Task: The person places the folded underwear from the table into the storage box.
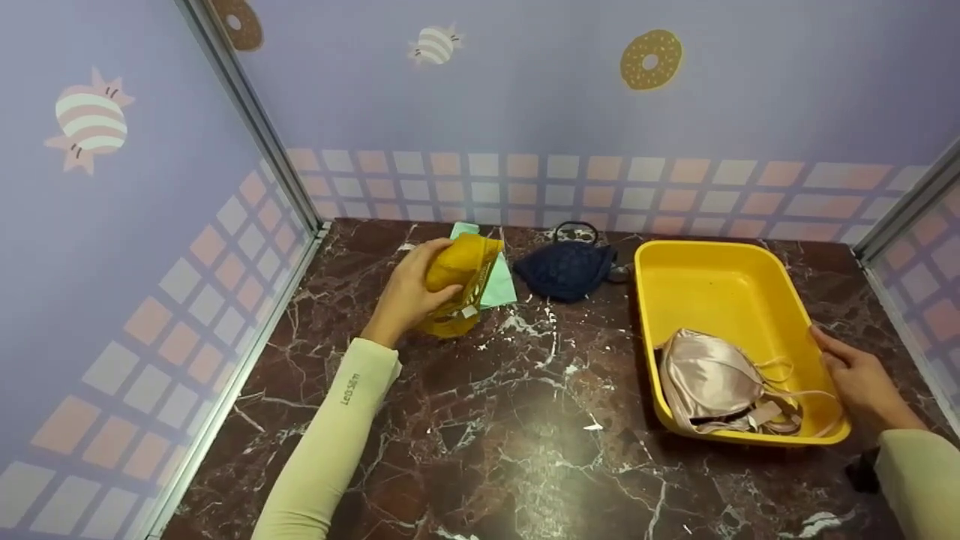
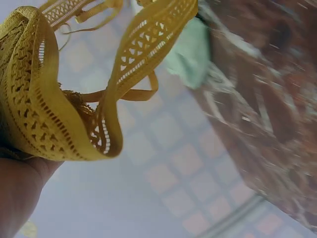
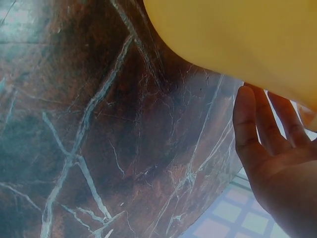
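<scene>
My left hand [image 1: 412, 289] grips a yellow bra [image 1: 461, 266] with lace openwork, its thumb on the near side. In the left wrist view the openwork band [image 2: 143, 54] hangs in a loop with straps behind it. My right hand [image 1: 862, 379] touches the right side of a yellow plastic basin [image 1: 709, 296]. From the right wrist view, its fingers [image 3: 246, 111] lie nearly straight against the basin's outer wall. A shiny pale pink satin bra [image 1: 709, 375] lies in the basin's near part, one strap over the right rim.
Behind the yellow bra lies a light green cloth [image 1: 496, 285], partly hidden. A folded navy blue bra [image 1: 566, 270] sits between it and the basin. The dark red marbled tabletop [image 1: 525, 420] is bounded by purple panels [image 1: 517, 97] at the back and sides.
</scene>
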Tool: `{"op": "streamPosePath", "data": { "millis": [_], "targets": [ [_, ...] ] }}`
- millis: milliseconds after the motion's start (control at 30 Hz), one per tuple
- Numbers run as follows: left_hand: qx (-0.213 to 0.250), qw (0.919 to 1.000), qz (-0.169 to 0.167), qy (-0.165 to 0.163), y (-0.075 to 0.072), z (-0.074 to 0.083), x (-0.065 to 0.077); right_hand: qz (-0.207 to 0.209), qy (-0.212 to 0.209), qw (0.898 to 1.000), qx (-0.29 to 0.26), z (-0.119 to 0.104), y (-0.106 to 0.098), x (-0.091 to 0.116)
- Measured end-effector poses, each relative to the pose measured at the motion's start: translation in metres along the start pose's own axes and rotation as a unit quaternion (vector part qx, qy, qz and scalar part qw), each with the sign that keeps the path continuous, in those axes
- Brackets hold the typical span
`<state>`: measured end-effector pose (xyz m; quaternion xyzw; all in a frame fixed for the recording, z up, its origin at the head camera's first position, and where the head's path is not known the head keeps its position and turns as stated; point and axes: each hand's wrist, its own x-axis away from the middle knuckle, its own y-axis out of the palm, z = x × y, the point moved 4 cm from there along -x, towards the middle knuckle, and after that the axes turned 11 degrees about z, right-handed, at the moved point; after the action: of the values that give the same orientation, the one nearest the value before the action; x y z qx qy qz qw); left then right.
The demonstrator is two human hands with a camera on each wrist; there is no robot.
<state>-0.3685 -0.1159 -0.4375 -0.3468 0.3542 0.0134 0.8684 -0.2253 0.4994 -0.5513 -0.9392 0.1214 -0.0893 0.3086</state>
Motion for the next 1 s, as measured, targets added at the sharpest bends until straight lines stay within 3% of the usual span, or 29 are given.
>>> {"op": "streamPosePath", "data": {
  "millis": [333,733,1000],
  "targets": [
    [0.028,0.9988,0.007,0.040,0.017,0.043,-0.015,0.022,-0.034,0.999,0.032,-0.003,0.001,0.005],
    [0.104,0.9920,0.024,0.067,0.046,0.091,-0.032,0.027,-0.043,0.998,0.043,-0.004,0.003,0.009],
    [0.129,0.9880,-0.001,0.084,0.072,0.137,-0.045,0.038,-0.057,0.997,0.031,-0.008,0.004,0.008]
  ]
}}
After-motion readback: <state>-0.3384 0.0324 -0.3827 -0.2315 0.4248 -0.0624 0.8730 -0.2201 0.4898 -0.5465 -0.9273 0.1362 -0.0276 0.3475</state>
